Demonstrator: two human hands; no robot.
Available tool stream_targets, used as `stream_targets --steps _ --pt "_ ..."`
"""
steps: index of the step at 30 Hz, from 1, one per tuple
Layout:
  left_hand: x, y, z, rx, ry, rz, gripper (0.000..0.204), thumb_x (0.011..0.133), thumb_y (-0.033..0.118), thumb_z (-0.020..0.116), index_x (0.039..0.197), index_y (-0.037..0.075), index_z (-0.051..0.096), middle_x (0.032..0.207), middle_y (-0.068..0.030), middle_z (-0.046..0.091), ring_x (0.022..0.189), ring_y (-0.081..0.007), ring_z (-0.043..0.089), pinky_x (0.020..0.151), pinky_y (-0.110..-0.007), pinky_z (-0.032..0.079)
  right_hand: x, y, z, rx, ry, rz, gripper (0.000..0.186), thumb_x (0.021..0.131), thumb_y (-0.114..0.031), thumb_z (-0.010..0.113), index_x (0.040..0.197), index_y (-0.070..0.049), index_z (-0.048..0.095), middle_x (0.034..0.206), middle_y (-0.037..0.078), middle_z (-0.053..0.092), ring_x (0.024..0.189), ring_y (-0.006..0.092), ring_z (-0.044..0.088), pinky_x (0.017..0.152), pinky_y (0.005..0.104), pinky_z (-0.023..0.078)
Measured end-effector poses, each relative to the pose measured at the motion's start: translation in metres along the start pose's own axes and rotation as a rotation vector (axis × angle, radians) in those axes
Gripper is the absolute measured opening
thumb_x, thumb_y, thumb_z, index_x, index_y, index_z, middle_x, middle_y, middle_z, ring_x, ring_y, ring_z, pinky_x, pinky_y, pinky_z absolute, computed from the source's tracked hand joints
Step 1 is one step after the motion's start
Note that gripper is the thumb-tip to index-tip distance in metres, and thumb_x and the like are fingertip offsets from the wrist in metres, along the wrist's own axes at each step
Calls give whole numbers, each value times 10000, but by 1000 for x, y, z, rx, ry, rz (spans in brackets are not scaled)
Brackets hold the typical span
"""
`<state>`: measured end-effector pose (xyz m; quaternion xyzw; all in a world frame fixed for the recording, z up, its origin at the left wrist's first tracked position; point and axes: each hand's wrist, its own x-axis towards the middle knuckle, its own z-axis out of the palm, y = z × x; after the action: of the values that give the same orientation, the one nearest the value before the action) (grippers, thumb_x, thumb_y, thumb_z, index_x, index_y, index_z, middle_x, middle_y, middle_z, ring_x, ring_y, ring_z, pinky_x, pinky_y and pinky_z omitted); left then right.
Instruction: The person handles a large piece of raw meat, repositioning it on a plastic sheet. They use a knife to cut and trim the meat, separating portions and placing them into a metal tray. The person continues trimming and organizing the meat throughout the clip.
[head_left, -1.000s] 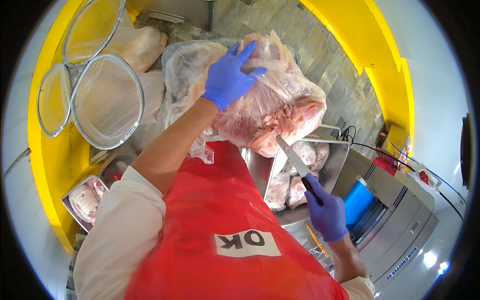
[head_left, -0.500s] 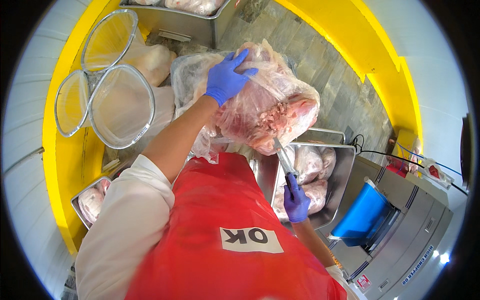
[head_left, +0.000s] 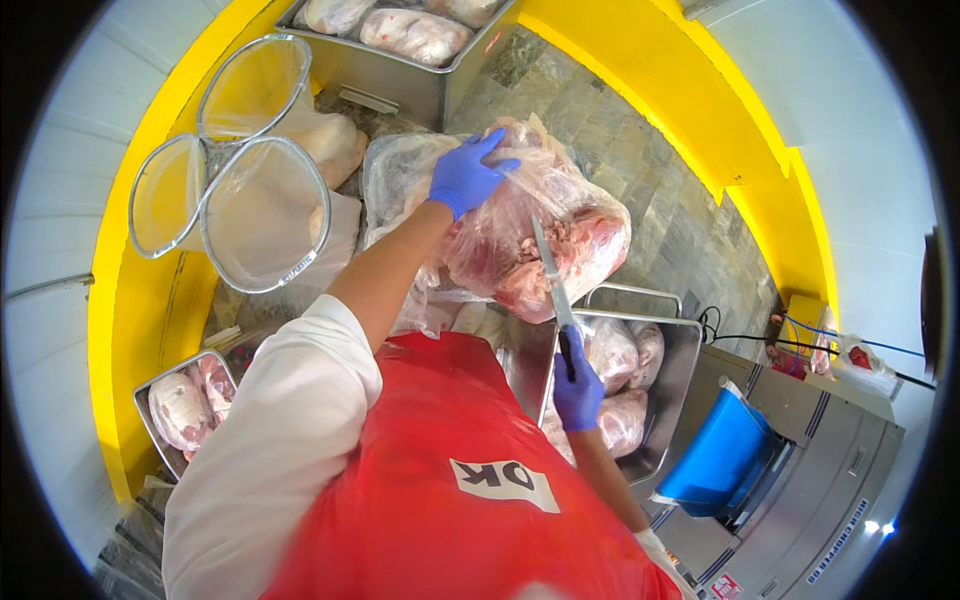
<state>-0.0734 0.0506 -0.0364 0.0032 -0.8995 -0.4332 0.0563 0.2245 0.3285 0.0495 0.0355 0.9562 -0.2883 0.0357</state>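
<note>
A large block of raw meat point(head_left: 585, 255), partly wrapped in clear plastic film point(head_left: 400, 185), lies in front of me. My left hand point(head_left: 470, 175), in a blue glove, rests on the film over its upper part with fingers spread. My right hand point(head_left: 578, 392), gloved the same way, is closed round the black handle of a knife point(head_left: 553, 272). The blade points away from me and lies across the ragged pinkish patch on the meat's near side; whether its tip is in the meat I cannot tell.
Metal bins with wrapped meat stand at the right point(head_left: 680, 375), far side point(head_left: 425, 85) and lower left point(head_left: 215, 362). Three hoops holding clear bags point(head_left: 265, 215) are at the left. A grey machine point(head_left: 800, 470) with a blue cover point(head_left: 718, 450) stands right, cables behind it.
The knife has moved up and left, from the meat's lower edge onto the ragged patch. My left hand keeps its place on the film. The whole view has shifted slightly.
</note>
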Motion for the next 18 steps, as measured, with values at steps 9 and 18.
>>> stream_targets --steps 9,18 --pt "-8 10 -9 56 -43 -8 800 927 535 761 1607 209 494 1568 -248 539 1454 -402 519 1200 -470 427 -34 -47 -127 -192 -218 132 541 977 -154 718 1510 -175 624 1156 185 779 982 336 786 821 412 605" --pt "-186 53 -36 -63 -356 313 724 914 304 756 1538 37 503 1446 -235 545 1249 -437 573 1104 -543 445 -46 -60 -138 -9 -61 287 568 977 -116 721 1526 -51 591 1180 215 788 950 151 766 801 329 590"
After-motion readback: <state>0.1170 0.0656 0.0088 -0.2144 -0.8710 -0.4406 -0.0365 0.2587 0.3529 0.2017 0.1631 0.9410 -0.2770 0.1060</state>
